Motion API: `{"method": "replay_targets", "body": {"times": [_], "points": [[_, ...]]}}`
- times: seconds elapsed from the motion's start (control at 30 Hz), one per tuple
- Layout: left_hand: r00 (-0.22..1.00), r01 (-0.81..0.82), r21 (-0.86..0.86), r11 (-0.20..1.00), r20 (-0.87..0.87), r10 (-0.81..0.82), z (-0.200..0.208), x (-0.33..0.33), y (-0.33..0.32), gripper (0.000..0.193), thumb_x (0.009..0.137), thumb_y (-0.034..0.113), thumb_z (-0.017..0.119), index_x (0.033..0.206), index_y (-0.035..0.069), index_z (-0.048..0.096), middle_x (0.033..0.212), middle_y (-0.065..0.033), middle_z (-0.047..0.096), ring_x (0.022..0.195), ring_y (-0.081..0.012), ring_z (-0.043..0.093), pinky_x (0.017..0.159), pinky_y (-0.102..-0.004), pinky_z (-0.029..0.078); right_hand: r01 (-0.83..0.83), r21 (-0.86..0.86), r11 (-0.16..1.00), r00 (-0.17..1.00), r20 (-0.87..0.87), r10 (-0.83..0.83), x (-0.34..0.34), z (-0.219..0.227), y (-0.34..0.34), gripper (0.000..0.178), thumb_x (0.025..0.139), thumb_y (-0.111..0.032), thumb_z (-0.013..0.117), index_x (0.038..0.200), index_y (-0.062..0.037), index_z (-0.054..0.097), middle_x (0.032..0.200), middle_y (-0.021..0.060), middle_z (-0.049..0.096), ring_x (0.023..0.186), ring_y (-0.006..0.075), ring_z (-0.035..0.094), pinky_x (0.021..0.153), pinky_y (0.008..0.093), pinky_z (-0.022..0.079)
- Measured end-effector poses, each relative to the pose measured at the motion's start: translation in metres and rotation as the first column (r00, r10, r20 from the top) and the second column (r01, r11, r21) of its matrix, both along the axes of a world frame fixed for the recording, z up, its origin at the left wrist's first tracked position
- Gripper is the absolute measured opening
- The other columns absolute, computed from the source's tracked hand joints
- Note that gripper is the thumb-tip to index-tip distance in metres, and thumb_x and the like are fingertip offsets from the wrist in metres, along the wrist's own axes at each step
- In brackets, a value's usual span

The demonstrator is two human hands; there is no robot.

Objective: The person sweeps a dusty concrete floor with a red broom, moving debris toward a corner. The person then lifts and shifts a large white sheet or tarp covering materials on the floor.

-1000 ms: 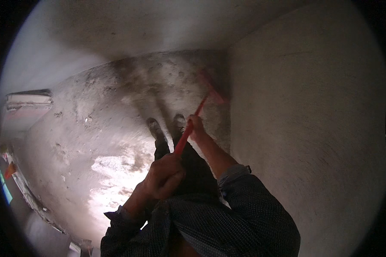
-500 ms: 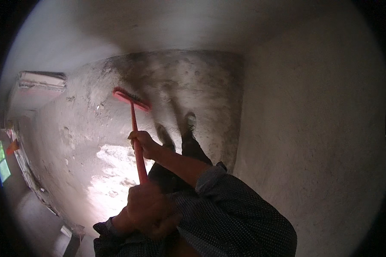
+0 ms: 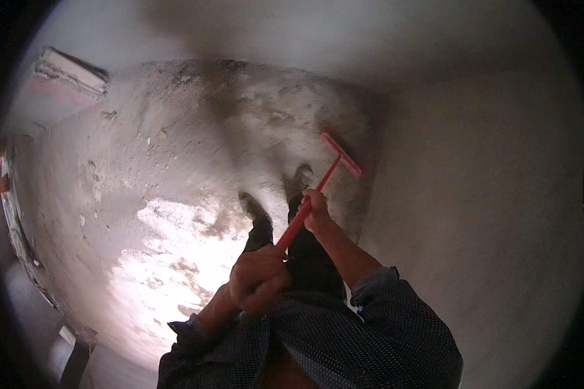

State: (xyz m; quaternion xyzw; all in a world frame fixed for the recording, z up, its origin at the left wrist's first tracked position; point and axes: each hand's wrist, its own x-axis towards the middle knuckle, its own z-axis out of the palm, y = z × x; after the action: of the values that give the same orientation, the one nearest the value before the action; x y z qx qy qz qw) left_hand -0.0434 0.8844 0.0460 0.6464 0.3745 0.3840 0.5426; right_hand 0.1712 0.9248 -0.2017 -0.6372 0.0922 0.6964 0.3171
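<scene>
A red long-handled floor brush (image 3: 300,223) slants up and to the right across the view. Its narrow crosswise head (image 3: 340,153) is over the floor near the foot of the right wall, with dark bristles not clearly visible now. My right hand (image 3: 315,211) is wrapped round the middle of the handle. Closer to me, my left hand (image 3: 259,279) grips the handle's near end, its fingers partly blurred. Below the hands are my dark-trousered legs, with one shoe (image 3: 252,205) left of the brush and the other shoe (image 3: 304,175) close beside the handle.
The rough, stained floor (image 3: 194,136) has a bright patch of light (image 3: 175,253) at the left. A plain wall (image 3: 474,194) rises on the right and another wall (image 3: 272,39) at the far side. A pale ledge-like block (image 3: 71,74) juts out at the far left.
Both hands have swung the brush to the right; its head went from left of my feet to the floor near the right wall. Both hands keep their hold.
</scene>
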Motion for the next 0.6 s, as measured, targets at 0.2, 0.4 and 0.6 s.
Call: {"method": "replay_targets", "body": {"times": [0.2,0.4,0.6], "points": [[0.693,-0.72,-0.151,0.678,-0.095,0.714,0.011,-0.075,-0.055,0.04,0.096,0.017,0.046,0.062,-0.003,0.053,0.056,-0.0089,0.049,0.057,-0.02,0.05,0.069,-0.0428,0.052,-0.447,0.111,0.888,0.881,-0.121,0.458,-0.222,-0.041,-0.034,0.015,0.083,-0.02,0.06,0.074,-0.0139,0.05,0.067,0.0028,0.042,0.053,0.0176,0.042,0.047,0.0406,0.042],[0.667,-0.659,0.118,0.743,-0.365,0.65,0.035,-0.099,-0.064,0.033,0.09,0.011,0.047,0.059,0.0,0.049,0.055,-0.01,0.048,0.056,-0.026,0.051,0.066,-0.0421,0.047,-0.502,0.094,0.86,0.771,-0.403,0.493,-0.347,-0.006,-0.038,0.014,0.08,-0.013,0.063,0.075,-0.0084,0.051,0.061,0.0029,0.045,0.047,0.0176,0.042,0.043,0.0392,0.037],[0.837,-0.218,0.156,0.963,-0.478,0.267,0.058,-0.087,-0.053,0.011,0.068,0.001,0.062,0.064,0.004,0.054,0.054,-0.0057,0.044,0.048,-0.0252,0.045,0.049,-0.0355,0.034,-0.446,0.256,0.858,0.645,-0.573,0.506,-0.362,0.036,-0.037,0.021,0.08,-0.017,0.067,0.071,-0.0084,0.051,0.057,0.0044,0.048,0.043,0.0191,0.046,0.041,0.0369,0.041]]}}
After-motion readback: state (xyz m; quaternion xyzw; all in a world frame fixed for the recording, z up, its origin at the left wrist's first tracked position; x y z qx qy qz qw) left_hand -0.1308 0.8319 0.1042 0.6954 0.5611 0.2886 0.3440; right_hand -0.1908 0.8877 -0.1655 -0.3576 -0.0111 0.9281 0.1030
